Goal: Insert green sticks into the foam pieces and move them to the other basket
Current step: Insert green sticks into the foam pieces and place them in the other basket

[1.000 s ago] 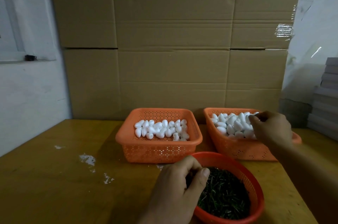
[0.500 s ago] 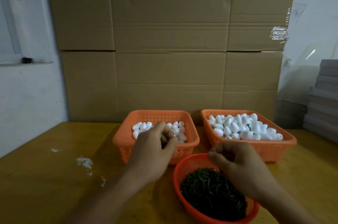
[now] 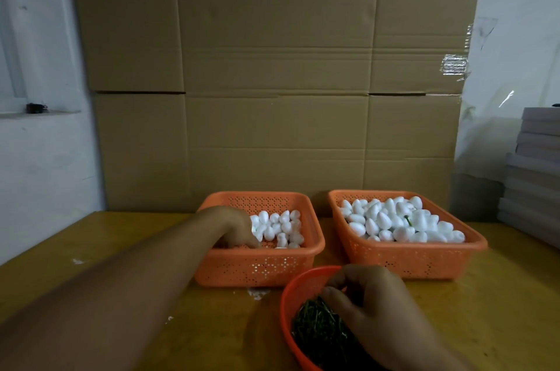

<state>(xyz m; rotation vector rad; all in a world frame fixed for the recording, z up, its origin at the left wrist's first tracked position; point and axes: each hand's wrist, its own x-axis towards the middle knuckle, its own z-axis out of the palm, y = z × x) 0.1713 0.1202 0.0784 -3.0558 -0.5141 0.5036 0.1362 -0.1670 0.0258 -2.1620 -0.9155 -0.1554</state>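
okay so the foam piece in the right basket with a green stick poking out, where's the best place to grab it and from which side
Pinch the white foam body, not the green stick, which looks thin and likely to pull out. Come from above: that foam piece lies on top of the pile in the right basket, with neighbours crowding its sides, so only its top seems free.

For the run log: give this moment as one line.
left hand: reaching into left basket of foam pieces | right hand: fingers curled over green sticks in round bowl

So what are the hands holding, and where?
Cannot tell: left hand reaches among foam pieces; right hand curls over green sticks.
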